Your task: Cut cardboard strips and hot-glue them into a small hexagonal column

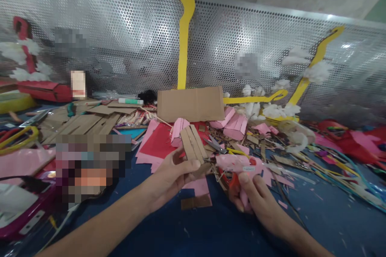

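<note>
My left hand (175,172) grips a small folded cardboard piece (193,144), thumb on its near edge and fingers beneath. My right hand (256,198) is wrapped round the handle of a pink hot glue gun (235,164). The gun's nozzle points left and reaches the right edge of the cardboard piece; whether it touches cannot be made out. Behind them lie scissors (215,144) with open blades, red paper (161,140) and pink paper-covered pieces (237,125). A brown cardboard strip (196,202) rests on pink paper below my left hand.
A cardboard box (190,104) with a tall yellow hook (185,40) stands at the back before a perforated metal panel (129,28). Cardboard sheets (90,122) and a glue stick (130,101) lie left. A purple power strip (33,213) sits front left, coloured strips (346,172) right.
</note>
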The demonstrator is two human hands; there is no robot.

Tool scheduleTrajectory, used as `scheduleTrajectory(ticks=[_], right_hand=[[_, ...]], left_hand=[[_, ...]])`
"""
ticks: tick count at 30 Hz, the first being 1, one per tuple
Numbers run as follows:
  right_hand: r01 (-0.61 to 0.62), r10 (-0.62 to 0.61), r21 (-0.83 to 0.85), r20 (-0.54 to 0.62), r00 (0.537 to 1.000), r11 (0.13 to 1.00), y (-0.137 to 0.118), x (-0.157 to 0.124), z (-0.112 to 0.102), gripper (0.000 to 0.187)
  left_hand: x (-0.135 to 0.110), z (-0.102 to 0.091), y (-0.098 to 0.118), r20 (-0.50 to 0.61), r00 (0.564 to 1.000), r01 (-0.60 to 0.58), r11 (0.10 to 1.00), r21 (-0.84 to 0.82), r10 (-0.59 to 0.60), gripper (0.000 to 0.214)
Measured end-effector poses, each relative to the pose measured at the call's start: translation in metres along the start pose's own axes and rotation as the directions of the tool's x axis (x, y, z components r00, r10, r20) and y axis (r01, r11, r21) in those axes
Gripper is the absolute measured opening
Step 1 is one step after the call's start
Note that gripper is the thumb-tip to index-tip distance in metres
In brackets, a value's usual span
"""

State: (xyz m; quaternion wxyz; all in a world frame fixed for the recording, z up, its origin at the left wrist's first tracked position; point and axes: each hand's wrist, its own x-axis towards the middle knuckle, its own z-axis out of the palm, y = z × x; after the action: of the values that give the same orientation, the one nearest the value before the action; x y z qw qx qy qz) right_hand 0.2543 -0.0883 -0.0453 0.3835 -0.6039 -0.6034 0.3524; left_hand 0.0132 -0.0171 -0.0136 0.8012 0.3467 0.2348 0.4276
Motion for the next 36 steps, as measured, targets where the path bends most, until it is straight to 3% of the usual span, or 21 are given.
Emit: scheduleTrajectory(ticks=[12,15,19,27,36], right_hand=[[-0.029,0.029,-0.004,0.007,1.000,1.000,-0.007,-0.003,0.000,0.076],[-0.027,0.017,0.152,0.067,0.998,0.988,-0.010,-0.001,0.001,0.077],[-0.004,-0.032,0.441,0.074,0.997,0.898,-0.008,0.004,0.000,0.076],[-0.102,0.048,0.425,0.136,0.990,0.899,0.006,0.005,0.003,0.069],[-0.061,0.006,0.505,0.109,0.994,0.861,0.003,0.005,0.004,0.068]], left_hand=[[0.003,-0.006,0.003,0.054,0.998,-0.047,0.996,0.071,0.043,0.057],[0.006,-0.008,0.005,0.023,0.998,-0.061,0.993,0.104,0.059,0.053],[0.007,-0.010,0.004,0.057,0.997,-0.060,0.989,0.134,0.053,0.048],[0.007,-0.008,0.001,-0.010,1.000,-0.024,0.995,0.093,0.025,0.043],[0.008,-0.011,0.001,-0.017,1.000,-0.004,0.995,0.103,0.005,0.043]])
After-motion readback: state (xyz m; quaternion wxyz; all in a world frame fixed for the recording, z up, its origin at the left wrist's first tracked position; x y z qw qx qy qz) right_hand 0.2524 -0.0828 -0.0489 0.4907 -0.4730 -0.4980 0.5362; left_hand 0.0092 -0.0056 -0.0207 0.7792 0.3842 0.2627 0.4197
